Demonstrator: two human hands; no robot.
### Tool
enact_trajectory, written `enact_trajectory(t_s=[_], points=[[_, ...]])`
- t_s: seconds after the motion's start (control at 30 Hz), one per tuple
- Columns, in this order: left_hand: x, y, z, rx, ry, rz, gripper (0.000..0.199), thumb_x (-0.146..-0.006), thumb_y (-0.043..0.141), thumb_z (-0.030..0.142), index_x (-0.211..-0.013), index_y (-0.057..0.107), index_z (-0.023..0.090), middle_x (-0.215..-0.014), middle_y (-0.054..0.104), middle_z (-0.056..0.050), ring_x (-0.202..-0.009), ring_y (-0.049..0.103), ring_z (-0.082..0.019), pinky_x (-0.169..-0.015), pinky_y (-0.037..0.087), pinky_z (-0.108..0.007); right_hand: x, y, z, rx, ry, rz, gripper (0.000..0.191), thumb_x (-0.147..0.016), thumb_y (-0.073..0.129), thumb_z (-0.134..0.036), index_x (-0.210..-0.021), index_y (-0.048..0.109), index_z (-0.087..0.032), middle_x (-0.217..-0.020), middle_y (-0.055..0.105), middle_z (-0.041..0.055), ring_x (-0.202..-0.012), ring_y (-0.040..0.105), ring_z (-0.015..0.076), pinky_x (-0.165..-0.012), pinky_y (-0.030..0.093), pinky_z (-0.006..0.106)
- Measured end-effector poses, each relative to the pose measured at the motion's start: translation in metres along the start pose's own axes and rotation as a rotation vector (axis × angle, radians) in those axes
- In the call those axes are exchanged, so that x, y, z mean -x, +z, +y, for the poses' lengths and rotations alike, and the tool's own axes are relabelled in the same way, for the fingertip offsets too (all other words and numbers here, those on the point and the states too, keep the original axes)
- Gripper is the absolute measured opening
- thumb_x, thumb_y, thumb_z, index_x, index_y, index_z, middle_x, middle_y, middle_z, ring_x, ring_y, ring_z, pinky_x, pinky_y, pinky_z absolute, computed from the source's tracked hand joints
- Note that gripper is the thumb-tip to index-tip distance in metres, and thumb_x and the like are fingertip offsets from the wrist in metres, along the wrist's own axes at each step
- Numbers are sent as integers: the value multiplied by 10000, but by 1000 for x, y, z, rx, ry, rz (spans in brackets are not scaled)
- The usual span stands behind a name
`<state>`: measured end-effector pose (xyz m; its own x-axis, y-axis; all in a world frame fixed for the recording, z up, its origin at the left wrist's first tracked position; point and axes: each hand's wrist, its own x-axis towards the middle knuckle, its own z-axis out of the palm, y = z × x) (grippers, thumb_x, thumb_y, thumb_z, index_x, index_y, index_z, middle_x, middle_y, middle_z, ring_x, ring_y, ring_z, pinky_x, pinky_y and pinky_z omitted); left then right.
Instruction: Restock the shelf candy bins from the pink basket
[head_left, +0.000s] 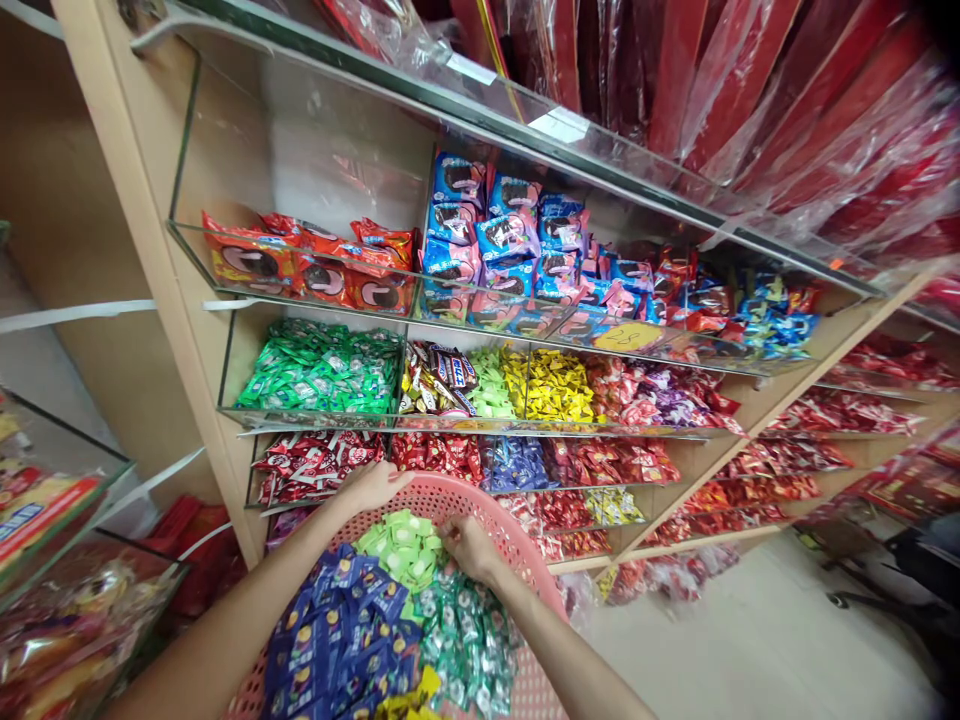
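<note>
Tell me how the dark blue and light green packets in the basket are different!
The dark blue packets look bigger than the light green packets. The dark blue packets cover a wide patch; the light green packets make a smaller heap. Both lie in the pink basket.

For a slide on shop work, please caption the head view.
Left hand at the edge of a pink basket, right hand by light-green packets inside, before glass-fronted shelves of colourful packets.
</note>
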<state>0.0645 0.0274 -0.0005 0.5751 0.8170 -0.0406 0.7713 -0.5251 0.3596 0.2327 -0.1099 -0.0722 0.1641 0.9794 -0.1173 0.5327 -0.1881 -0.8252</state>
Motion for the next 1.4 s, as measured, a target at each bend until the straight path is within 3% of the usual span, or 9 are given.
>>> enact_trajectory(t_s=[0.2,0.47,0.77,1.0,1.4], points=[[-1,1,0,4,2,-7,567,-731,246,657,-643,562,195,-699,622,-58,-649,572,-183,-523,307,-228,-2,4,5,-29,-30,-43,92,-713,444,-147,-743,530,-151,-703,571,-15,-380,519,47,-325,244,129],[2,-2,2,-22,0,-6,589,-727,224,671,-667,568,197,-727,631,-65,-643,572,-183,-525,313,-232,-2,9,1,-112,51,-59,161,-710,416,-98,-841,470,-175,-647,518,-49,-378,503,49,-334,262,128],[3,-4,3,-9,-9,-9,583,-721,236,670,-668,569,195,-713,624,-70,-657,574,-193,-525,320,-234,-5,6,9,32,37,76,109,-746,474,-180,-849,508,-175,-581,556,-41,-393,481,50,-395,291,136],[1,-1,0,-14,-19,-16,545,-739,239,636,-674,567,205,-733,633,-77,-688,577,-213,-554,342,-250,-5,3,9,-2,-16,95,143,-747,430,-176,-868,507,-176,-636,583,-18,-380,501,63,-363,299,146],[1,1,-1,-21,16,19,578,-739,198,659,-633,536,202,-654,609,-51,-588,554,-183,-506,298,-231,2,-9,-17,33,-15,131,125,-764,395,-204,-779,513,-165,-582,564,-8,-371,498,76,-342,272,150]])
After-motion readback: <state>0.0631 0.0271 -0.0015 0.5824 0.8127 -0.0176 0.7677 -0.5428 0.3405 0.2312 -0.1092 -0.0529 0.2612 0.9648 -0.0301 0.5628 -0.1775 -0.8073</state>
